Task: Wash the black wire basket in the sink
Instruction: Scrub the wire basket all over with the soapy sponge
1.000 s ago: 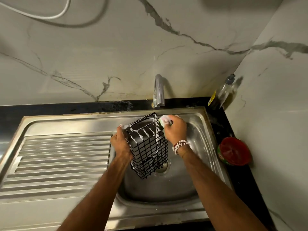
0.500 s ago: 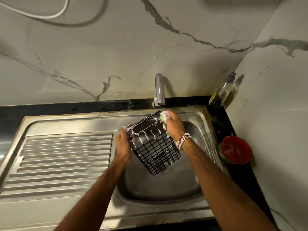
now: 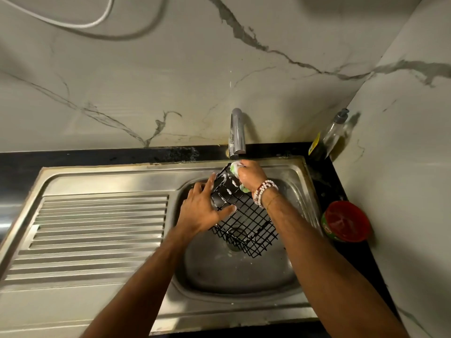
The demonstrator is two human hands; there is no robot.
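Observation:
The black wire basket (image 3: 246, 223) hangs tilted over the sink bowl (image 3: 244, 284), its foam-streaked solid side turned up and left. My left hand (image 3: 200, 208) holds that side, with the fingers spread along the far edge and the thumb across the near wires. My right hand (image 3: 251, 176), with bead bracelets at the wrist, grips a foamy green sponge (image 3: 234, 168) against the basket's upper rim, just under the tap's (image 3: 236, 132) spout. No water runs from the tap.
A ribbed steel draining board (image 3: 97, 235) lies left of the bowl. A soap pump bottle (image 3: 334, 132) stands in the back right corner on the black counter. A red bowl (image 3: 346, 223) sits right of the sink. Marble walls close in behind and on the right.
The basket has tipped further, its bottom swinging right. My left hand slid from its left edge onto the soapy side with the fingers spread. My right hand and sponge moved up toward the tap.

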